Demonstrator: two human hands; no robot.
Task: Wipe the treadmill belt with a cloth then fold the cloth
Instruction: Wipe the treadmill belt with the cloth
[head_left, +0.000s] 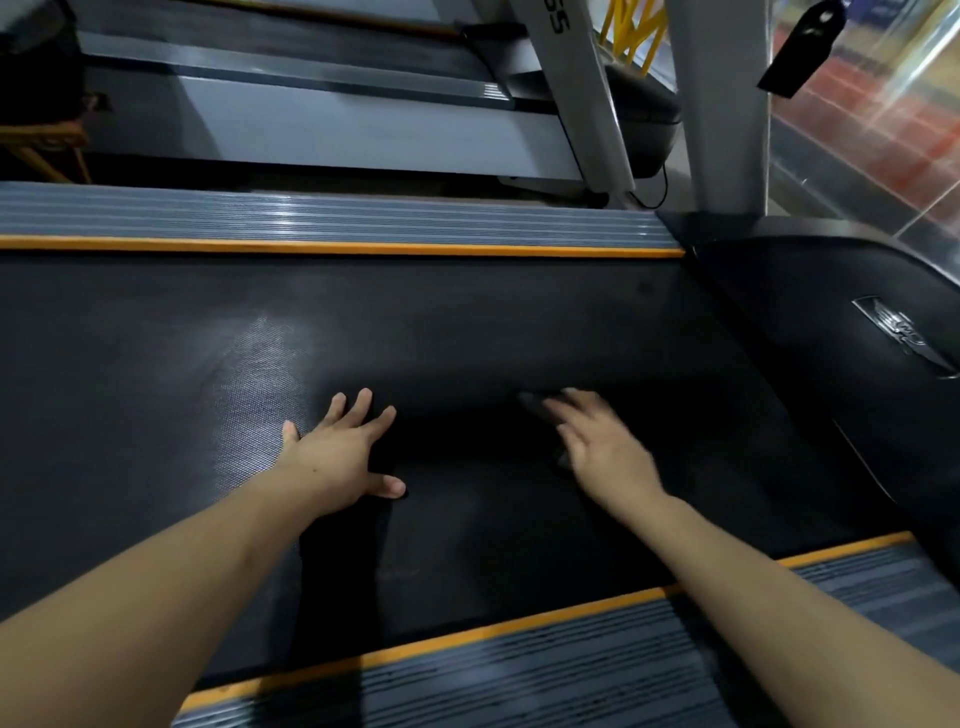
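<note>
Head view: fingers of the left hand are spread flat on a dark cloth; the blurred right hand is splayed on its far-right corner. Cloth is spread between both hands on the treadmill belt.

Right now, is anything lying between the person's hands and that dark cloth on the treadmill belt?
Nothing visible does. The left hand lies flat, fingers spread, on the black cloth, which is spread on the treadmill belt. The right hand is on its far right part, blurred, so its grip cannot be told.
</note>
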